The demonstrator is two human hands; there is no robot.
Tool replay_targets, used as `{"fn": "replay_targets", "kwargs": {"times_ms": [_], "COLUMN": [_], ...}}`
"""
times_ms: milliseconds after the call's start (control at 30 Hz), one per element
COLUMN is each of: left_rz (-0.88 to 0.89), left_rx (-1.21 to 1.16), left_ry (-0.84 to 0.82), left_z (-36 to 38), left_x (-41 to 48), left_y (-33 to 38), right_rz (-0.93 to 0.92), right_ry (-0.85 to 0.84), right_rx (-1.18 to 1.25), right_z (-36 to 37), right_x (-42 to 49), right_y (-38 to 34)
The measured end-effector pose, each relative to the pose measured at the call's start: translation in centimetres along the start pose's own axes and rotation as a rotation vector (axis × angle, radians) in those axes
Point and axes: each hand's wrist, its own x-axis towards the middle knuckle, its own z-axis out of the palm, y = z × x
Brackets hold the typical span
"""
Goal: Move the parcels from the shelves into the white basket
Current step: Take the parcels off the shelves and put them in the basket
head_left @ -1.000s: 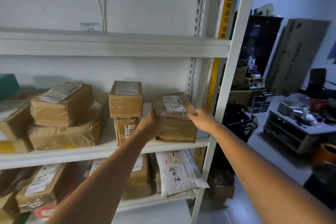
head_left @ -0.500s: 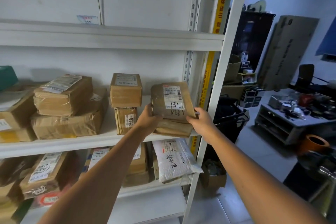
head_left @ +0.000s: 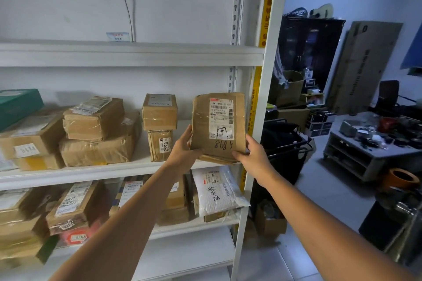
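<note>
A flat brown cardboard parcel (head_left: 203, 125) with a white label and "868" handwritten on it is tilted up on its lower edge at the right end of the middle shelf (head_left: 114, 172). My left hand (head_left: 183, 148) grips its lower left edge. My right hand (head_left: 252, 155) holds its lower right corner. Under it lies another thin brown parcel (head_left: 214, 159). Two small stacked boxes (head_left: 159, 125) stand just left. Larger taped boxes (head_left: 98, 134) fill the left of the shelf. The white basket is not in view.
The white shelf post (head_left: 262, 121) rises right beside the held parcel. On the lower shelf lie a white poly mailer (head_left: 217, 191) and several brown boxes (head_left: 75, 205). To the right stand a black cart (head_left: 285, 143), a low grey table (head_left: 370, 155) and open floor.
Both hands have tipped the labelled parcel up from lying flat on the shelf until it stands nearly on edge with its label facing me. The camera has drawn nearer.
</note>
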Motion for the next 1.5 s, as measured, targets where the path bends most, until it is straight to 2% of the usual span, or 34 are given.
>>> {"fn": "replay_targets", "kwargs": {"times_ms": [200, 367, 667, 867, 1167, 1367, 1500], "left_rz": [0.068, 0.126, 0.284, 0.23, 0.238, 0.215, 0.142], "left_rx": [0.081, 0.272, 0.498, 0.579, 0.493, 0.185, 0.15], "left_ry": [0.035, 0.091, 0.082, 0.087, 0.069, 0.092, 0.169], "left_z": [0.0, 0.1, 0.0, -0.3, -0.2, -0.7, -1.6], "left_x": [-0.8, -0.9, -1.6, -1.7, -1.5, -0.6, 0.7], "left_y": [1.1, 1.9, 2.6, 2.3, 1.9, 2.4, 2.8], "right_rz": [-0.031, -0.035, 0.136, 0.141, 0.11, 0.048, -0.075], "right_ry": [0.047, 0.081, 0.039, -0.009, -0.022, -0.013, 0.008], "right_rx": [0.026, 0.075, 0.381, 0.349, 0.295, 0.208, 0.097], "right_z": [0.3, 0.5, -0.6, -1.4, -1.4, 0.2, 2.0], "right_x": [-0.4, -0.3, 0.9, 1.4, 1.3, 0.2, -1.3], "right_y": [-1.0, -1.3, -1.1, -1.3, -1.1, -3.0, -4.3]}}
